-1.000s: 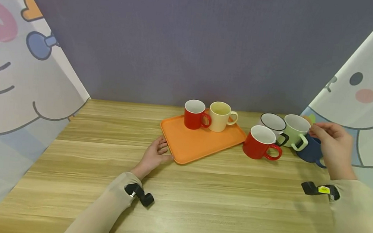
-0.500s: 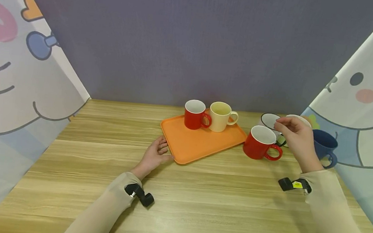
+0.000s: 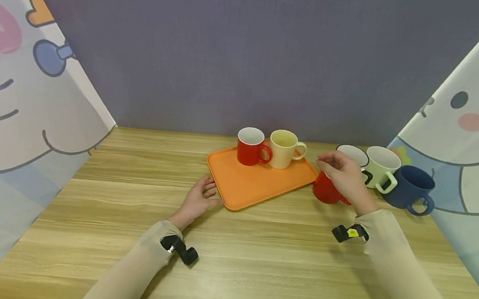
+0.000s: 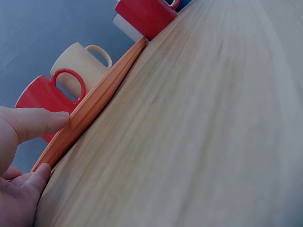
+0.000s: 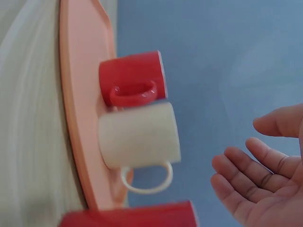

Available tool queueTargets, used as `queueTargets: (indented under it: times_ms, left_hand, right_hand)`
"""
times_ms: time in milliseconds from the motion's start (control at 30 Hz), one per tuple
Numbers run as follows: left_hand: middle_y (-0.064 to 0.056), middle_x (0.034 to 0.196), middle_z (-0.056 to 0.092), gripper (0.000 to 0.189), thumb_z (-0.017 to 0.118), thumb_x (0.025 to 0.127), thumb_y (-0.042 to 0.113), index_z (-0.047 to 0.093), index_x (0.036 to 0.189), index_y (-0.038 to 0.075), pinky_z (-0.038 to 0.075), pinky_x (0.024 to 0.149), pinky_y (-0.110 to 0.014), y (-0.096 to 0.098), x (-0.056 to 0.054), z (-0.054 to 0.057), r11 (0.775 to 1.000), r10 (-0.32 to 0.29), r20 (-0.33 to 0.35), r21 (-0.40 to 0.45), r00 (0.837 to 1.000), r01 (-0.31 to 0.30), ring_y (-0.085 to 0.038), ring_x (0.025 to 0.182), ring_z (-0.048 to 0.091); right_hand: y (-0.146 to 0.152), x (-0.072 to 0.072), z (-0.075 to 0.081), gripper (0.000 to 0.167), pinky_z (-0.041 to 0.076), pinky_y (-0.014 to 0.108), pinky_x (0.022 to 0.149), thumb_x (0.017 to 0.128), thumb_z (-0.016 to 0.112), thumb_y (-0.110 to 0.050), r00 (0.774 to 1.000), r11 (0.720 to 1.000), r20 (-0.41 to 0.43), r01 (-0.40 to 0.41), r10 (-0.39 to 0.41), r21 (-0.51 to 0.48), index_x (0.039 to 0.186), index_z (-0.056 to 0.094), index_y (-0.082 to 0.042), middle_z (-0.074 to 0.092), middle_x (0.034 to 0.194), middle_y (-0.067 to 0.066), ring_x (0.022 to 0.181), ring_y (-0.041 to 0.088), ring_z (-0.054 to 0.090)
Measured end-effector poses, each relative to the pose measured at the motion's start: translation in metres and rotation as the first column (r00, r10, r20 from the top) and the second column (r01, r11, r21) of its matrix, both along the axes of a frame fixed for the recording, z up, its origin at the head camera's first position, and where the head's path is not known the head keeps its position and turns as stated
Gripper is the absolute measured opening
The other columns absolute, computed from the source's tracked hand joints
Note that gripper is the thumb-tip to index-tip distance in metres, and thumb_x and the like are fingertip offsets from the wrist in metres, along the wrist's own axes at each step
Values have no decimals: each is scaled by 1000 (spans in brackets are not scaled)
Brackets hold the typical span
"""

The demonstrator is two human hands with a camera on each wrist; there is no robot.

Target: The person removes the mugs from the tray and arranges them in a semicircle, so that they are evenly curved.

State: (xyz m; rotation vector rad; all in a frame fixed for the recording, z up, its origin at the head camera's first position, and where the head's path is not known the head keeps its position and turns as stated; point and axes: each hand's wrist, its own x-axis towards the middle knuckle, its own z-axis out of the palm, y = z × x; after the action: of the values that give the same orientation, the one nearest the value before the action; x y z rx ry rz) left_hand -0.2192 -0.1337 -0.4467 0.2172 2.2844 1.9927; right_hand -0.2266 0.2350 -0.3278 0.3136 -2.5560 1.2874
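An orange tray (image 3: 257,189) lies tilted at an angle on the table, bearing a red mug (image 3: 249,146) and a cream mug (image 3: 282,149). At its near left corner my left hand (image 3: 199,198) holds the tray, thumb on one side and fingers along the left edge. My right hand (image 3: 343,174) hovers above a second red mug (image 3: 325,189) right of the tray and partly hides it. In the right wrist view its fingers (image 5: 246,191) are loosely bent, with nothing between them and the thumb.
Beside the right red mug stand a white mug with a black rim (image 3: 353,153), a pale green mug (image 3: 381,165) and a dark blue mug (image 3: 411,187). A grey wall (image 3: 247,63) rises behind the wooden table (image 3: 245,265). Cartoon-printed cloths hang on both sides.
My right hand has moved left from beside the blue and green mugs to above the right red mug. The left hand, the tray and the mugs stay in place.
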Motion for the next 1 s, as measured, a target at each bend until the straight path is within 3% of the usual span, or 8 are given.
queueTargets:
  times_ms: [133,167,300,400,600,767,1000]
  left_hand:
    - [-30,152,32,95,75,81,-6,15,154,-11,38,113,-49,0,0,0,1000,-5,0,8,1000,5,-43,136,39]
    - [-31,152,32,94,74,81,-7,14,153,-12,37,113,-49,1,2,4,1000,-9,4,11,1000,9,-44,136,38]
    - [-32,151,32,93,74,80,-8,15,152,-13,38,113,-49,1,1,4,1000,-3,-3,0,1000,3,-44,135,39]
    - [-32,151,33,94,74,80,-8,15,152,-14,38,112,-49,0,-1,0,1000,2,-15,-9,1000,-2,-45,135,39]
    - [-32,151,33,94,74,80,-8,15,152,-14,38,112,-49,0,-1,0,1000,1,-16,-17,1000,-1,-44,135,39]
    - [-31,151,34,94,75,79,-7,16,152,-13,39,112,-49,0,-1,1,1000,13,-6,-26,1000,-13,-43,135,40]
    - [-31,150,34,95,76,79,-7,16,152,-14,39,112,-48,1,-2,0,1000,12,-6,-20,1000,-13,-44,134,40]
  right_hand:
    - [-12,-6,-8,25,47,9,77,96,64,-8,999,1000,46,-19,18,17,115,65,9,68,109,25,90,13,64]
    - [-15,-8,-10,26,47,11,78,96,64,-8,998,1000,65,-28,27,13,116,64,9,67,110,25,93,19,65]
    - [-27,-14,-18,29,51,25,87,96,63,-7,992,998,111,-59,59,-3,119,62,11,66,114,26,104,36,64]
    - [-36,-18,-25,29,52,37,93,95,63,-4,990,996,111,-85,87,-26,119,62,12,65,116,28,106,38,63]
    - [-50,-31,-39,35,49,49,101,94,63,-3,983,988,119,-135,143,-72,124,58,15,62,122,31,112,43,60]
    - [-61,-42,-51,37,46,50,105,95,63,-2,980,985,137,-132,146,-110,127,56,15,60,125,31,116,44,58]
    - [-74,-54,-62,40,46,50,106,94,62,-2,986,982,96,-121,135,-145,130,55,14,59,129,31,120,43,57]
